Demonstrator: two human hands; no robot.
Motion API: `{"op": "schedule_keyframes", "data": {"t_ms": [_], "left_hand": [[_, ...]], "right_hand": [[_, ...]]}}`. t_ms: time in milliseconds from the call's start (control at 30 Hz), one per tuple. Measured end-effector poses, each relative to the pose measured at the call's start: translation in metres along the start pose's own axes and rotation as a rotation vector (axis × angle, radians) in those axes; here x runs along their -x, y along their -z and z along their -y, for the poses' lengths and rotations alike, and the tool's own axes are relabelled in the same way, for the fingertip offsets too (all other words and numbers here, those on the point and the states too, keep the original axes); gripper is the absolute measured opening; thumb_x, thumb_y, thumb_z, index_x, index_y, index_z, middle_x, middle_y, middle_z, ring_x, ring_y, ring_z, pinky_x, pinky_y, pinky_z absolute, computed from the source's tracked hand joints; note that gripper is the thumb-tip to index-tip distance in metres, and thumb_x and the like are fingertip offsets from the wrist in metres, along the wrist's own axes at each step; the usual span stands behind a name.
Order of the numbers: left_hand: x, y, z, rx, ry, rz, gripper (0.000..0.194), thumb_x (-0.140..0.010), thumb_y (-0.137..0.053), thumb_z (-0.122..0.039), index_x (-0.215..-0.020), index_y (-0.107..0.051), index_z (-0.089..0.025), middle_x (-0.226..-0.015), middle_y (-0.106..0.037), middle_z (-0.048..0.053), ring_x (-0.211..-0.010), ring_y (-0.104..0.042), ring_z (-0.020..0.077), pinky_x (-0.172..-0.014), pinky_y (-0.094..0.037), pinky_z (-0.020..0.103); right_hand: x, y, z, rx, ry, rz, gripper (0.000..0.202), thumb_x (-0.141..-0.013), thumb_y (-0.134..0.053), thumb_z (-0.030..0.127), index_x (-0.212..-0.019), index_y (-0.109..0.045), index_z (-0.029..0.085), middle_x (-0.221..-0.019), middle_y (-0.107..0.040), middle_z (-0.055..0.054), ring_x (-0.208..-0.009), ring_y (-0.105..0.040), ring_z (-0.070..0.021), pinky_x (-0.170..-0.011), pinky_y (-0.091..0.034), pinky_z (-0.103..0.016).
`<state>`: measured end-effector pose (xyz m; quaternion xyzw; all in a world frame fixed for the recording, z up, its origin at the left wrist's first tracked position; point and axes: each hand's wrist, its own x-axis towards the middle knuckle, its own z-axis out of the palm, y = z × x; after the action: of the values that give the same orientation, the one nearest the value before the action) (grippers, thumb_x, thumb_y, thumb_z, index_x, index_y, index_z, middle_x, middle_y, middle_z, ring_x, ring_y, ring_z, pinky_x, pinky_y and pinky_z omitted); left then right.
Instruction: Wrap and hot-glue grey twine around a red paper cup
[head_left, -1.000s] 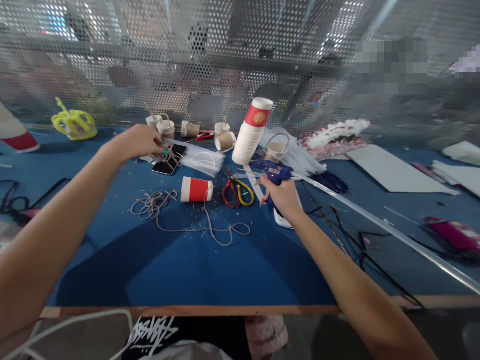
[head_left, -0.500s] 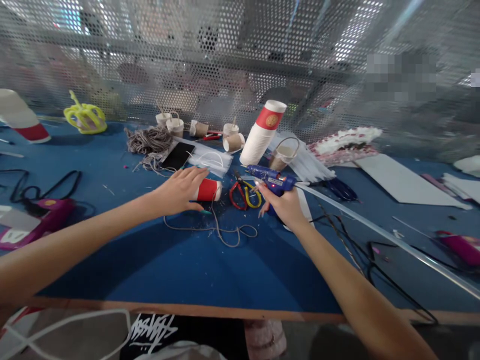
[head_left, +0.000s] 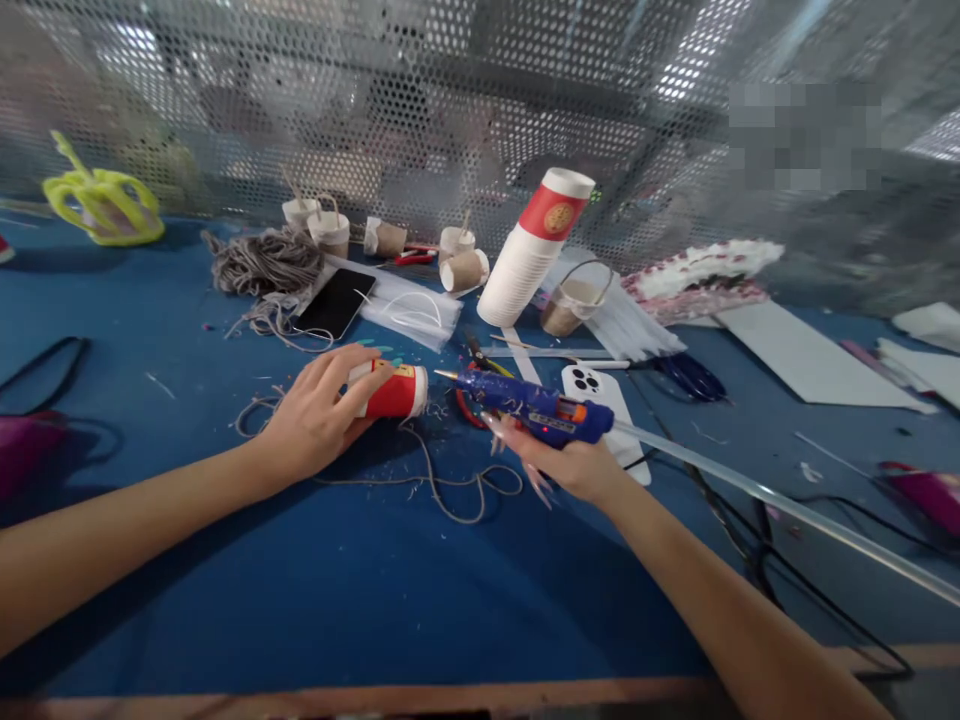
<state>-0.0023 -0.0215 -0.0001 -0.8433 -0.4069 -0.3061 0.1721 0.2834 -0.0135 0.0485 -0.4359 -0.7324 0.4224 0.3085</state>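
Lying on its side, a red paper cup [head_left: 397, 391] is gripped by my left hand [head_left: 319, 410], whose fingers wrap over its left end. My right hand [head_left: 562, 455] holds a blue glue gun [head_left: 517, 398] with a long clear glue stick out of its back. The gun's nozzle points left, close to the cup's right end but apart from it. Thin grey cord [head_left: 450, 512] lies in loops below the cup. Red and yellow handled pliers are partly hidden behind the gun.
A leaning stack of paper cups [head_left: 517, 270] stands behind the gun. Grey yarn [head_left: 266, 262], a black phone [head_left: 337, 303] and small cups are at the back left. A white phone [head_left: 600, 395], a small basket [head_left: 574, 305] and black cables are on the right.
My left hand has shifted its hold on the cup, its fingers now over the cup's left end. The glue gun has come closer to the cup, with its nozzle near it. The view has shifted.
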Motion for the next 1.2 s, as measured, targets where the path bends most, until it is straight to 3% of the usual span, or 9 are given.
{"op": "schedule_keyframes", "data": {"t_ms": [100,233,400,667,867,1200], "left_hand": [[0.001,0.000,0.003,-0.005,-0.011,-0.012,0.046,-0.083,-0.061,-0.014,-0.126,-0.045,-0.016,-0.123,-0.055,0.017,-0.116,-0.056,0.0298,-0.093,-0.051,0.047],[0.001,0.001,0.004,-0.017,-0.015,-0.023,0.046,-0.083,-0.064,-0.016,-0.124,-0.046,-0.015,-0.121,-0.057,0.017,-0.113,-0.058,0.0299,-0.090,-0.053,0.045],[-0.001,0.002,0.003,-0.033,-0.017,-0.033,0.044,-0.083,-0.064,-0.016,-0.123,-0.047,-0.017,-0.119,-0.058,0.015,-0.111,-0.059,0.0297,-0.088,-0.054,0.044],[0.002,0.002,0.004,-0.029,-0.008,-0.033,0.046,-0.084,-0.063,-0.018,-0.126,-0.047,-0.020,-0.121,-0.058,0.014,-0.116,-0.057,0.0300,-0.092,-0.051,0.045],[0.002,0.001,0.004,-0.027,-0.039,-0.055,0.047,-0.081,-0.067,-0.018,-0.125,-0.049,-0.018,-0.120,-0.058,0.016,-0.115,-0.058,0.0318,-0.092,-0.051,0.047],[0.003,0.001,0.005,0.002,-0.008,-0.039,0.048,-0.083,-0.064,-0.019,-0.128,-0.047,-0.024,-0.122,-0.057,0.013,-0.117,-0.056,0.0299,-0.095,-0.049,0.049]], "right_hand": [[-0.002,0.001,-0.001,0.028,-0.001,0.030,0.010,-0.076,-0.068,0.029,-0.077,-0.062,0.021,-0.073,-0.069,-0.001,-0.062,-0.066,-0.0157,-0.058,-0.056,-0.028],[-0.004,0.003,0.005,0.194,0.112,0.088,0.003,-0.078,-0.064,0.023,-0.078,-0.062,0.021,-0.069,-0.065,-0.001,-0.062,-0.063,-0.0155,-0.056,-0.052,-0.027],[-0.005,0.003,0.011,0.354,0.125,0.115,0.010,-0.080,-0.060,0.020,-0.072,-0.055,0.020,-0.062,-0.059,0.000,-0.055,-0.056,-0.0138,-0.053,-0.047,-0.027],[-0.005,0.002,0.010,0.410,0.205,0.143,0.019,-0.082,-0.059,0.017,-0.066,-0.049,0.019,-0.060,-0.047,0.003,-0.051,-0.047,-0.0084,-0.048,-0.038,-0.024],[-0.003,0.003,0.008,0.428,0.246,0.152,0.020,-0.082,-0.060,0.016,-0.066,-0.048,0.019,-0.061,-0.046,0.003,-0.052,-0.045,-0.0080,-0.048,-0.037,-0.023],[-0.004,0.001,0.007,0.477,0.245,0.124,0.022,-0.082,-0.059,0.016,-0.064,-0.046,0.019,-0.060,-0.046,0.003,-0.051,-0.046,-0.0080,-0.048,-0.036,-0.023]]}}
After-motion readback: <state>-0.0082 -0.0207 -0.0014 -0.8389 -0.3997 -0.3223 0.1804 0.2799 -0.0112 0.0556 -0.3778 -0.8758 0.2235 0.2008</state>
